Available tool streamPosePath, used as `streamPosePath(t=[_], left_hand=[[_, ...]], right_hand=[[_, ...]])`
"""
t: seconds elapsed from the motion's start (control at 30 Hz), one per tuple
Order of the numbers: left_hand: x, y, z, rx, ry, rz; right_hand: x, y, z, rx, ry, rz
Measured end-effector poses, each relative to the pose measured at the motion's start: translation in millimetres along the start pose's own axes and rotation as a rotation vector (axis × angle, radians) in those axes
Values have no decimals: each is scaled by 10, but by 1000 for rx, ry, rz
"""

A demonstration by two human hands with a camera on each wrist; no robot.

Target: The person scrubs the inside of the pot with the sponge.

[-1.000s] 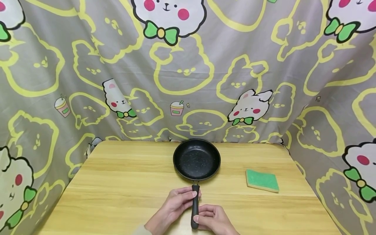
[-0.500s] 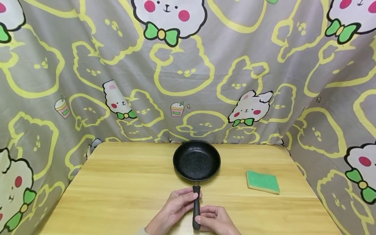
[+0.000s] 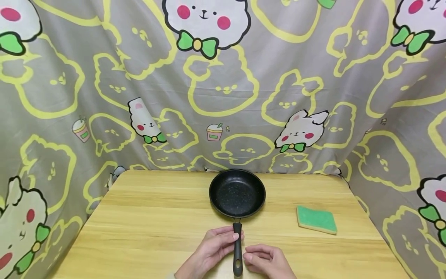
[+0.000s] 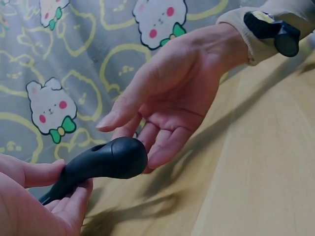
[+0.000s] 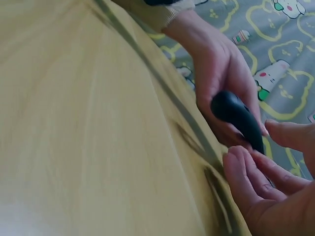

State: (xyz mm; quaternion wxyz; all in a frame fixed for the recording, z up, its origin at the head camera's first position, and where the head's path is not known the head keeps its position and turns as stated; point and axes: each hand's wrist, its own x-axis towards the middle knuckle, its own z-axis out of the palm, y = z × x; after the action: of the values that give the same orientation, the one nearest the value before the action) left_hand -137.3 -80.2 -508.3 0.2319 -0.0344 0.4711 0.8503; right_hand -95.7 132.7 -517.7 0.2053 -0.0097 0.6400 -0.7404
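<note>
A black frying pan point(image 3: 237, 193) sits near the far edge of the wooden table, its handle point(image 3: 237, 252) pointing toward me. My left hand point(image 3: 216, 248) pinches the handle close to the pan, thumb on top and fingers beneath. Just right of the handle's end is my right hand point(image 3: 267, 259), fingers loosely bent, holding nothing. In the left wrist view the right hand point(image 4: 172, 93) has its thumb and fingers spread apart beside the handle's rounded end point(image 4: 129, 157). From the right wrist, the left hand point(image 5: 216, 69) shows behind the handle point(image 5: 241, 115).
To the right of the pan lies a sponge point(image 3: 316, 219) with a green top and a pale underside. The wooden table point(image 3: 146, 228) is bordered at the back and sides by a grey curtain point(image 3: 167, 85) printed with cartoon animals.
My right hand has let go of the handle's end and moved slightly right. The left hand keeps its grip. The whole head view has shifted a little.
</note>
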Motion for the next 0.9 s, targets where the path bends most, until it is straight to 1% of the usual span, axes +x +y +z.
streamPosePath(t=[0.07, 0.17, 0.3, 0.47, 0.57, 0.63, 0.67, 0.8, 0.9], left_hand=[[-2, -13, 10, 17, -6, -7], [-15, -27, 14, 35, -13, -24], [-52, -33, 8, 39, -20, -33], [-85, -41, 13, 23, -22, -44], [-84, -50, 26, 18, -16, -36], [-83, -54, 36, 14, -15, -33], [-82, -56, 40, 13, -14, -32], [-87, -57, 50, 17, 3, -31], [-91, -55, 48, 20, 15, -31]], right_hand=[[-7, -28, -71, -47, 53, -14], [-12, -72, -172, -150, 139, -46], [-13, -135, -279, -238, 217, -106], [14, -222, -384, -293, 317, -220], [43, -273, -475, -348, 387, -288], [59, -302, -548, -432, 424, -336], [65, -309, -588, -495, 440, -370], [97, -329, -741, -797, 508, -563], [129, -359, -866, -937, 524, -678]])
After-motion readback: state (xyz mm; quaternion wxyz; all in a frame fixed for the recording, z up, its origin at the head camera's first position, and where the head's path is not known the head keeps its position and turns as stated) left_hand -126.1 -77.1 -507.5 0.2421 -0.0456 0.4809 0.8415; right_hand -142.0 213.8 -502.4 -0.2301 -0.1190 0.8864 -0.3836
